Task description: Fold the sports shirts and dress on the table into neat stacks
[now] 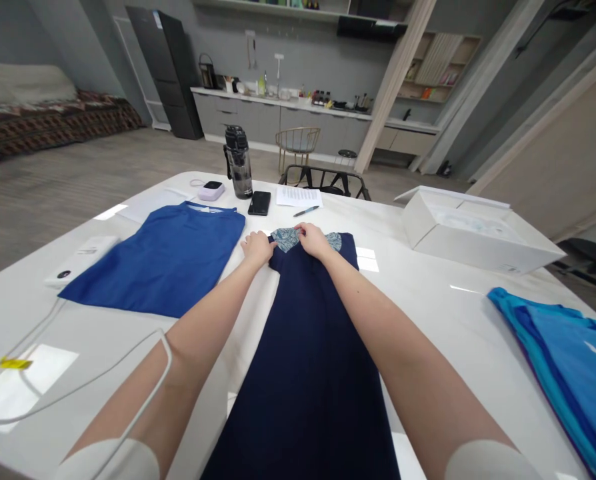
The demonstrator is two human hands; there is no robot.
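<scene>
- Grey kitchen units (258, 117) line the wall beyond the far edge of the glossy white tabletop (418, 287) at which you work.
- Your navy-blue cloth garment with grey-green leaf-patterned panels (313, 347) lies lengthwise over the middle of the surface, from the near edge towards the far edge.
- Your left hand (258, 250) appears to pinch the garment's far left corner between thumb and fingers.
- Your right hand (314, 241) has its fingertips closed on the patterned fabric, just beside the left.
- Near the left edge, a royal-blue cloth top (173, 257) lies spread flat, partly over a flat white object (85, 257); neither of your hands touches it.
- By the right edge, a layered pile of bright-blue and turquoise cloth (568, 360) seems already folded.
- Towards the far right corner stands an open white cardboard box (483, 233).
- Judging by the lie of things, your navy piece is laid out long but unfinished: its far end looks not yet settled, and you have both hands busy there.
</scene>
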